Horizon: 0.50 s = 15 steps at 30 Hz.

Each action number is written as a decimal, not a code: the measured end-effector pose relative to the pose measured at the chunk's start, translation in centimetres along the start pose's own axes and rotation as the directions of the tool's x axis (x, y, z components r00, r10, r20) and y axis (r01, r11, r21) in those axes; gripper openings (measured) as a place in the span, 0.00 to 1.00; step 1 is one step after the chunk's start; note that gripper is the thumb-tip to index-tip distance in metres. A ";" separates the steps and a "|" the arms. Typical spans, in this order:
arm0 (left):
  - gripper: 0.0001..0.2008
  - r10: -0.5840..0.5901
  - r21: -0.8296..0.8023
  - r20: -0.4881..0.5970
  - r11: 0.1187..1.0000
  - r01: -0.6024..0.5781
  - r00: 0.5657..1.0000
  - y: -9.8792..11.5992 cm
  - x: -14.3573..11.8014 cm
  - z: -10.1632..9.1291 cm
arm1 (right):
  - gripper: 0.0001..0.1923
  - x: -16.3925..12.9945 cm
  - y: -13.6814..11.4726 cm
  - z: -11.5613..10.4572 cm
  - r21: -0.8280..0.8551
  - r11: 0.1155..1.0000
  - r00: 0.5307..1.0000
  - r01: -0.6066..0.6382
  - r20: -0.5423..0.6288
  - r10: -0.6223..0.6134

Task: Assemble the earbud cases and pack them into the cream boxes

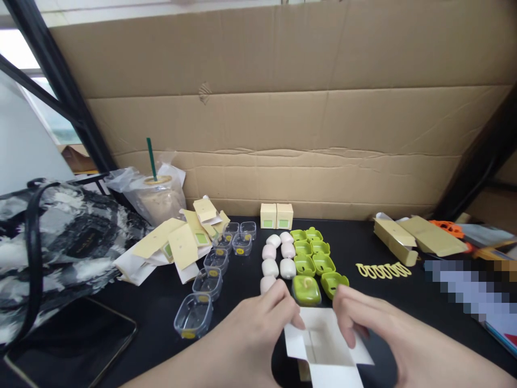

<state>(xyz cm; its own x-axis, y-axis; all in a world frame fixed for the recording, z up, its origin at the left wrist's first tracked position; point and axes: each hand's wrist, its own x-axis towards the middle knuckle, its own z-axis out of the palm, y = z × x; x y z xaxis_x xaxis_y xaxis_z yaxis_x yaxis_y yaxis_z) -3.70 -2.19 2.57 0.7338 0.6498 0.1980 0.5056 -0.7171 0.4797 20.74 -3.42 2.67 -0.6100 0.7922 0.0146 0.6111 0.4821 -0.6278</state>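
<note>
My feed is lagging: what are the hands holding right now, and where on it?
Both hold a small white carton: left hand on its left flap, right hand on its right side.

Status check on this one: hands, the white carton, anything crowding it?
Left hand and right hand both grip the open white carton. Green cases just behind.

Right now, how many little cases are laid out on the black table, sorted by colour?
Green cases: 8
Pale pink cases: 6
Clear cases: 7
Total: 21
</note>
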 end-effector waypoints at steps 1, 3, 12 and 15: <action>0.27 -0.007 0.018 0.019 1.000 0.007 1.000 0.0 -0.1 0.2 | 0.22 -0.1 0.0 0.2 -0.009 1.000 1.000 -0.015 0.016 0.015; 0.27 0.001 0.032 0.029 0.999 -0.002 1.000 -0.5 -0.3 0.9 | 0.21 -0.2 0.1 0.3 -0.015 0.999 0.999 -0.033 0.032 0.033; 0.30 0.215 0.039 -0.224 0.977 -0.211 0.951 -5.3 0.3 7.4 | 0.09 3.8 1.7 -1.6 0.094 0.996 0.953 0.002 -0.303 0.026; 0.28 0.276 -0.022 -0.279 0.956 -0.294 0.920 -5.5 0.4 8.1 | 0.07 5.7 2.8 -1.5 -0.003 0.999 0.959 0.038 -0.280 -0.037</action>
<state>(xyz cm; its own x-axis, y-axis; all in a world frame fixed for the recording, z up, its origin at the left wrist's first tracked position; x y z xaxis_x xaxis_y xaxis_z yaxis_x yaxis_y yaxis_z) -2.54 -0.05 -6.91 0.6881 0.4697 0.5531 0.2575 -0.8707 0.4191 19.78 2.99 2.15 -0.4663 0.8469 0.2555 0.5895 0.5129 -0.6241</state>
